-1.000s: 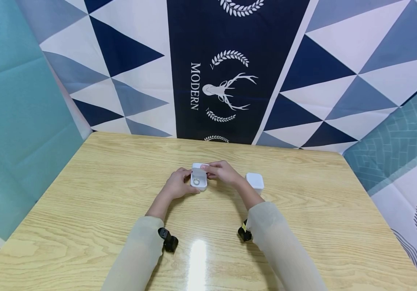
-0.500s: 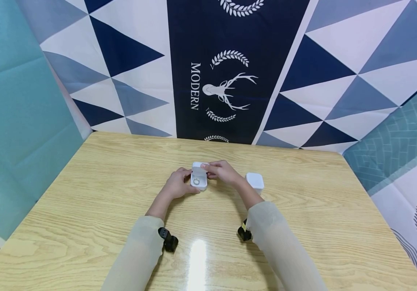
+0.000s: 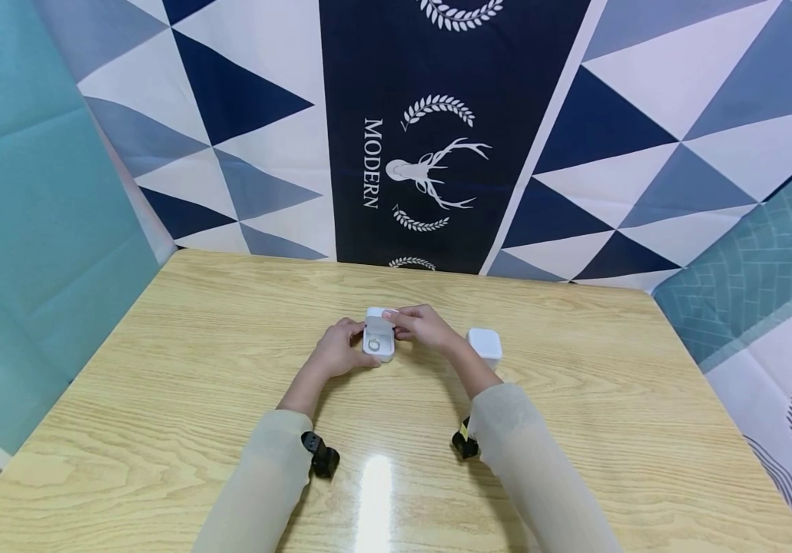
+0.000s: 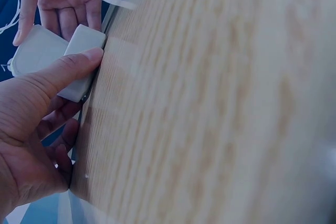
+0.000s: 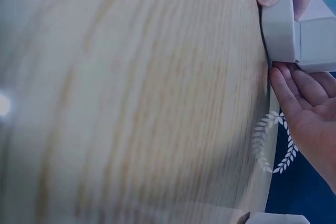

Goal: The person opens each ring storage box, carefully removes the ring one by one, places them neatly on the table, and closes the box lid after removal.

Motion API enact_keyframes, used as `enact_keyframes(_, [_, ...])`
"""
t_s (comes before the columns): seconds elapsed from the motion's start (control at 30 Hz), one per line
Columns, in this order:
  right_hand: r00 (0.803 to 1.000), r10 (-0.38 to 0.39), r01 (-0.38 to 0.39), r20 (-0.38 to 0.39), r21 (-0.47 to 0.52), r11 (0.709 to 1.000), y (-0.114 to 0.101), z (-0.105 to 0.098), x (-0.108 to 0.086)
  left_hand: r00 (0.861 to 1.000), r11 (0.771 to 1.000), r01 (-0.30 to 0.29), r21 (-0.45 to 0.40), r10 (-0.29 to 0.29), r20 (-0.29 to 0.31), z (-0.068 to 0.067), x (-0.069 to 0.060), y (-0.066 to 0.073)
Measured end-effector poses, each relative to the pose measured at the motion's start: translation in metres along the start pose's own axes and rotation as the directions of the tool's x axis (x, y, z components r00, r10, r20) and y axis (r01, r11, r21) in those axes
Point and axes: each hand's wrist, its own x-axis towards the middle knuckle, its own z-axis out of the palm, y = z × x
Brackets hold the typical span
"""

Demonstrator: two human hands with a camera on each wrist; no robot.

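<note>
The opened white box (image 3: pixel 379 336) sits on the tabletop (image 3: pixel 202 361), between the two hands. The left grip (image 3: pixel 335 352) clasps its base (image 3: pixel 387 355); the right grip (image 3: pixel 426 326) holds its raised lid (image 3: pixel 376 312).

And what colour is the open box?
The open box is white, seen best in the head view.

1. My head view looks forward and down across the pale wood-grain bench (image 3: pixel 195 369), farthest back.
2. My two wrist views sit close and low, bench turned sideways.
3. All three share the open white rounded box (image 3: pixel 379 324).
</note>
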Motion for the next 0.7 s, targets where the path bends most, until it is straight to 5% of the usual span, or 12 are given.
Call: enact_keyframes(0.7, [0.995,-0.021,0.016,-0.101,-0.050,0.999,0.014,0.003,0.002,1.000,1.000,0.003,-0.011,-0.003,0.001,0.001,0.000,0.001])
